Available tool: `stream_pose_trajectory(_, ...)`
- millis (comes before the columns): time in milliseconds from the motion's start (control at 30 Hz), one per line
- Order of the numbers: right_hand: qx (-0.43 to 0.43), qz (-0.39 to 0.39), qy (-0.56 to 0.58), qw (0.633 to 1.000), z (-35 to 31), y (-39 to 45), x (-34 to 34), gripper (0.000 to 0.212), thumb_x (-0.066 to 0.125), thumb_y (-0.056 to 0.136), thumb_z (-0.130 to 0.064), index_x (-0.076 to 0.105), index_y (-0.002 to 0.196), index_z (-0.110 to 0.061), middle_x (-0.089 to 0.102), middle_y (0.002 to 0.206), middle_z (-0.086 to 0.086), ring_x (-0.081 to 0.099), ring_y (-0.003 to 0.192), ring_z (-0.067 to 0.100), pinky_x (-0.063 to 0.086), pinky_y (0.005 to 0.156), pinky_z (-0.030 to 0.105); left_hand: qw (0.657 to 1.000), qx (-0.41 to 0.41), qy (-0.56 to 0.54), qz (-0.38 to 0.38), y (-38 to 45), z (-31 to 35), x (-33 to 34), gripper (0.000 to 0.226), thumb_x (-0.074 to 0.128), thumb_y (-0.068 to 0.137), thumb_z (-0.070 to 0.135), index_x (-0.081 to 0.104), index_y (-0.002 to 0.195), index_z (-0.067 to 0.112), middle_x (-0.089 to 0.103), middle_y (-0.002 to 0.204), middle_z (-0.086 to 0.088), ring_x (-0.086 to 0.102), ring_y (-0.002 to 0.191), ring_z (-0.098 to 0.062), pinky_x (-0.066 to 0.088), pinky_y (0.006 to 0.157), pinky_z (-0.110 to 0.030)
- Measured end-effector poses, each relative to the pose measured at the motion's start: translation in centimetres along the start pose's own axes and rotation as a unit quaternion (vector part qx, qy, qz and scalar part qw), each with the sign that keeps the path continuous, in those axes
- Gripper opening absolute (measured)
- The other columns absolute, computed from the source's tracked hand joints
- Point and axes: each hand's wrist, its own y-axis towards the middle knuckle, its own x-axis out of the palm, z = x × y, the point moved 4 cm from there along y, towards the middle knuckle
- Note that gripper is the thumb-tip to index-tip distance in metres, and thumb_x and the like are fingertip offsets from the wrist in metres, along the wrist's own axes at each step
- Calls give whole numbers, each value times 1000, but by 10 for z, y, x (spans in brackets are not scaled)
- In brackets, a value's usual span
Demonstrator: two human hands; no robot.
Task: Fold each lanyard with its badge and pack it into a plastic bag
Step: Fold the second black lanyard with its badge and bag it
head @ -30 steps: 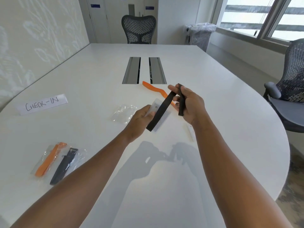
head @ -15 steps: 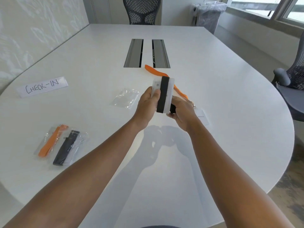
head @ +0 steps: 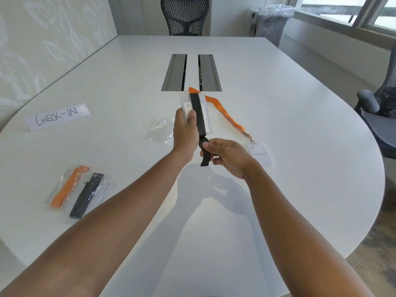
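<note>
Folding step: left hand [head: 185,133] pinches badge [head: 194,110] midair with black lanyard [head: 199,118] laid over; right hand [head: 227,156] grips its loose tail. Next: tuck tail, then reach empty bag [head: 159,130] on table [head: 300,125].

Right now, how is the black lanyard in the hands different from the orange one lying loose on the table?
The black lanyard is folded along its badge and held up, the left hand gripping badge and strap, the right hand pinching the lower end. The orange lanyard lies unfolded on the table, untouched, with its badge flat at the near end. Both are unbagged.
</note>
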Motion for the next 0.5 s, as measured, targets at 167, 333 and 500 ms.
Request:
stream_pose_trajectory(167, 10, 9, 60, 998, -16, 1, -6, 18, 59, 97, -20, 70, 95, -6, 64, 76, 3, 50, 75, 18, 40, 69, 30, 992, 68, 105, -26, -7, -12, -4, 17, 41, 108, 30, 47, 109, 15, 54, 89, 7, 54, 78, -9, 48, 67, -27)
stream_pose_trajectory(333, 50, 105, 119, 986, -14, 4, -13, 17, 64, 94, -22, 72, 97, -7, 69, 79, 3, 54, 75, 17, 42, 67, 29, 985, 86, 139, -59, -17, -25, -4, 19, 38, 109, 27, 49, 110, 11, 58, 91, 1, 56, 81, -17, 49, 69, -33)
stream_pose_trajectory(500, 94, 203, 141, 964, -6, 1, -8, 12, 68, 90, -23, 73, 90, -13, 71, 77, -3, 55, 75, 15, 41, 74, 32, 985, 56, 125, -104, -32, -41, 3, 19, 36, 109, 24, 48, 105, 10, 57, 88, 2, 55, 79, -15, 50, 69, -30)
